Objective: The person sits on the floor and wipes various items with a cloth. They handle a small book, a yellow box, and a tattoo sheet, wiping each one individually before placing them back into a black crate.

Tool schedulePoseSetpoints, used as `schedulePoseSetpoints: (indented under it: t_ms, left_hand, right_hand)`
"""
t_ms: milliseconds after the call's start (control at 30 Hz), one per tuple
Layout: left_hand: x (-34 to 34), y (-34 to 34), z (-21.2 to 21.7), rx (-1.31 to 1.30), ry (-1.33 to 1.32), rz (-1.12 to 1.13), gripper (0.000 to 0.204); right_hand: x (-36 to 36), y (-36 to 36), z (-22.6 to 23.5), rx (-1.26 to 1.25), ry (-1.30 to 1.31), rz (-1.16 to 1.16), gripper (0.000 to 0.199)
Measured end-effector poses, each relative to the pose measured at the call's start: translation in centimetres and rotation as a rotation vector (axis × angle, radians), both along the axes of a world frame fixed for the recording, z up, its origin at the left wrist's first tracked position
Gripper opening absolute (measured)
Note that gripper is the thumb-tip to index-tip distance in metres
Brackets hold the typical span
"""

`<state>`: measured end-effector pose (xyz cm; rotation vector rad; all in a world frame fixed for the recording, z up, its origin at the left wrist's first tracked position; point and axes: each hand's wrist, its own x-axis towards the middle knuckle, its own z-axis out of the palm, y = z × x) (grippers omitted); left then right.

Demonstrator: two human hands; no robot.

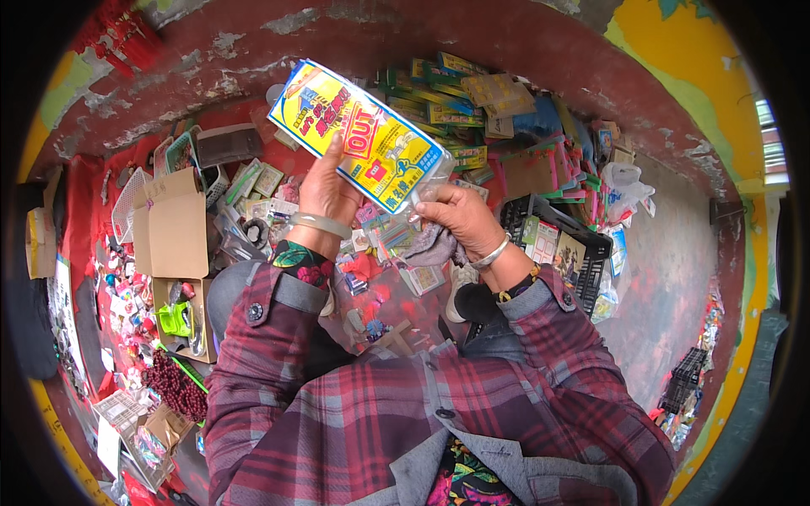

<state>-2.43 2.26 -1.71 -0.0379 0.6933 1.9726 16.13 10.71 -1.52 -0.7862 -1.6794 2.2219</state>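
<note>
Both hands [325, 190] [456, 215] gripping yellow packet [359, 135] edges

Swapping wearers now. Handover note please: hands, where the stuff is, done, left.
Left hand: grips the yellow packet from behind, thumb on its front.
Right hand: pinches the packet's clear lower corner, with a grey cloth under the palm.
Packet is held up over the red mat of small goods; open carton at left, black crate at right.
Done: packet is off the mat.
Left: it is not yet set down anywhere.
</note>
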Motion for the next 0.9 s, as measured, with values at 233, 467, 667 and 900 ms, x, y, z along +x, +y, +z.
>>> schedulePoseSetpoints:
  t_ms: [233, 467, 667, 900]
  left_hand:
    - [0.6, -0.3, 0.0, 0.048, 0.093, -0.124, 0.034]
    - [1.0, -0.1, -0.1, 0.08, 0.055, -0.183, 0.033]
    - [1.2, -0.5, 1.3, 0.214, 0.101, -0.307, 0.042]
    - [0.2, -1.1, 0.8, 0.414, 0.124, -0.366, 0.039]
  right_hand:
    - [0.1, -0.1, 1.0, 0.228, 0.001, -0.089, 0.022]
    - [-0.4, -0.7, -0.5, -0.078, 0.28, -0.28, 0.015]
    - [0.0, -0.1, 0.2, -0.207, 0.419, -0.189, 0.012]
    - [0.8, -0.2, 2.4, -0.293, 0.276, -0.152, 0.01]
